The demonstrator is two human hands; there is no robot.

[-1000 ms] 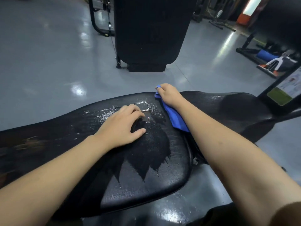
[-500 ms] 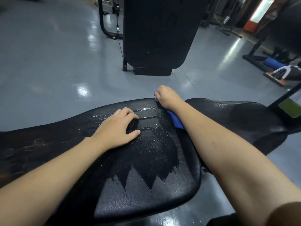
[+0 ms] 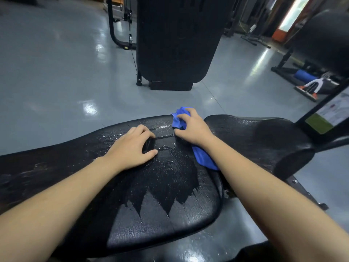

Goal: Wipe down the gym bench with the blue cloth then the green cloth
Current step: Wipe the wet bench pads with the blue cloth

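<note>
Over the last second our right hand [image 3: 190, 129] has dragged the blue cloth [image 3: 203, 157] from the far edge of the gym bench [image 3: 160, 224] inward across the seam between its pads, its fingers [image 3: 182, 116] curled on the bunched cloth. Our left hand [image 3: 132, 146] stays braced just left of the cloth, fingers loosely bent, holding nothing. We judge the blue-cloth pass unfinished, with wet streaks remaining; no green cloth is visible.

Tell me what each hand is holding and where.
Right hand grips the blue cloth at its bunched far end. Left hand holds nothing, resting on the bench.
</note>
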